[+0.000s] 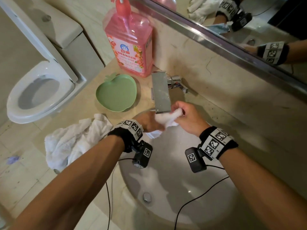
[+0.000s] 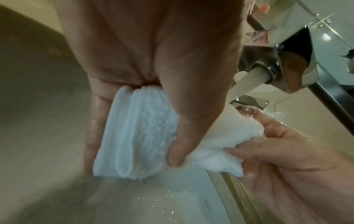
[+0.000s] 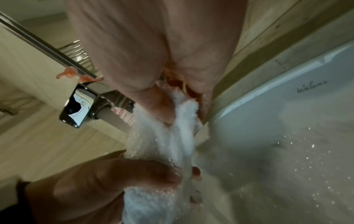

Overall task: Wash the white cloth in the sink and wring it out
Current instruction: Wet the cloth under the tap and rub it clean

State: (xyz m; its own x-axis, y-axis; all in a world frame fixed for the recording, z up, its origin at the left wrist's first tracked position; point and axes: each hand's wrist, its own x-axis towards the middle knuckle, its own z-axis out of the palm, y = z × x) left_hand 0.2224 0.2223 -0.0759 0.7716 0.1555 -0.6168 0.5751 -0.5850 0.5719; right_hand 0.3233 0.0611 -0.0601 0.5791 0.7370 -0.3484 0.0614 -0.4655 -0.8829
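A small white cloth (image 1: 167, 119) is bunched between both hands, just under the spout of the chrome tap (image 1: 160, 92) and above the white sink (image 1: 174, 171). My left hand (image 1: 147, 121) grips its left part; the thumb presses the folded cloth (image 2: 138, 133) against the fingers. My right hand (image 1: 186, 117) grips the right end, with the wet cloth (image 3: 172, 136) coming out of the fist. Water drops glint on the cloth and the basin (image 3: 287, 151). Whether water is running I cannot tell.
A larger white towel (image 1: 74, 140) lies crumpled on the counter left of the sink. A green apple-shaped dish (image 1: 116, 93) and a pink detergent bottle (image 1: 129, 45) stand behind it. A toilet (image 1: 38, 92) is at far left; a mirror (image 1: 249, 22) runs along the back wall.
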